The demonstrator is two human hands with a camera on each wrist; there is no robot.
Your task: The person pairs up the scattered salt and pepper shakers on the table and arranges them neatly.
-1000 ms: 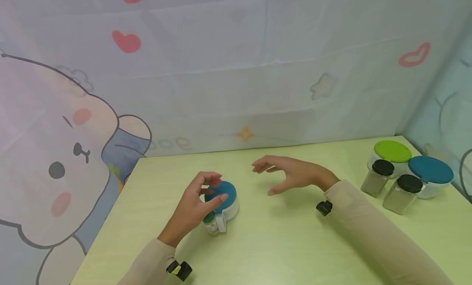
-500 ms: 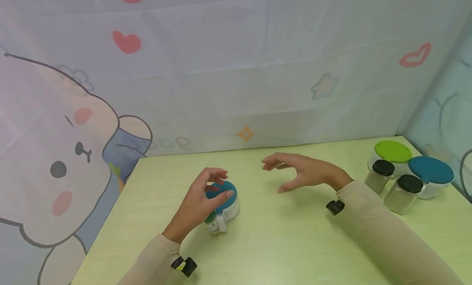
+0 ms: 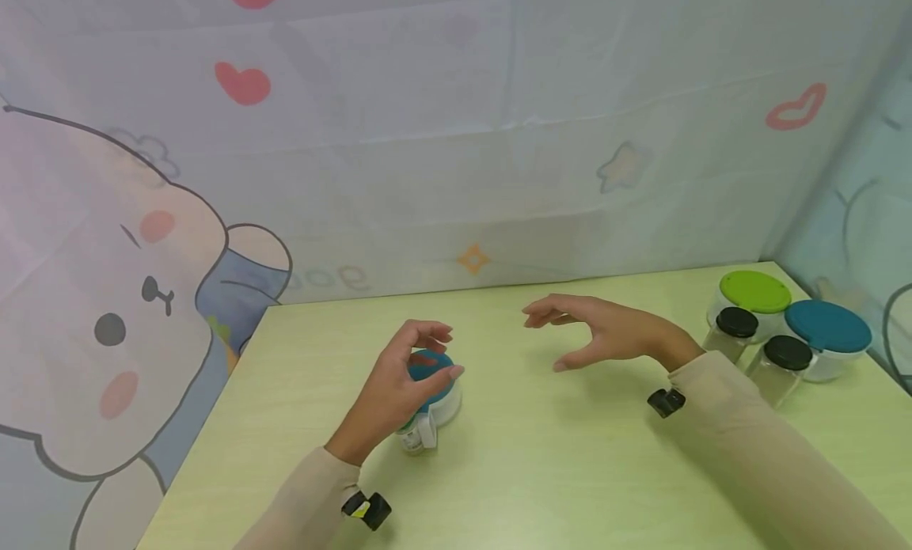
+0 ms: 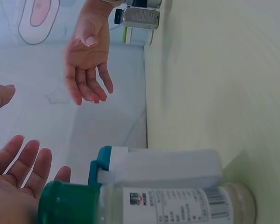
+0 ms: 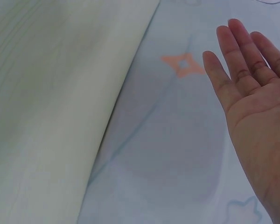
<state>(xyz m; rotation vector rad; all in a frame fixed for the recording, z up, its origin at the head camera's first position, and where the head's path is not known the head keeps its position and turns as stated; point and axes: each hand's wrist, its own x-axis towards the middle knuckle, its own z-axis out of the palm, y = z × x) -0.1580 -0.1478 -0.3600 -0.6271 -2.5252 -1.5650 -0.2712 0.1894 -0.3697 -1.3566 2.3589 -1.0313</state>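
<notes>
My left hand (image 3: pixel 404 385) hovered loosely spread over the teal-lidded container (image 3: pixel 436 392), small green-capped bottle (image 3: pixel 411 434) just beneath it, my right hand (image 3: pixel 606 332) relaxed, holding nothing, well apart.

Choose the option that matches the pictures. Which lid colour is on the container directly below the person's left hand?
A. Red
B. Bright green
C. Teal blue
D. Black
C. In the head view the left hand hovers over the white container with the teal blue lid; the bright green lidded container and the black capped jars stand far off at the table's right corner.
</notes>
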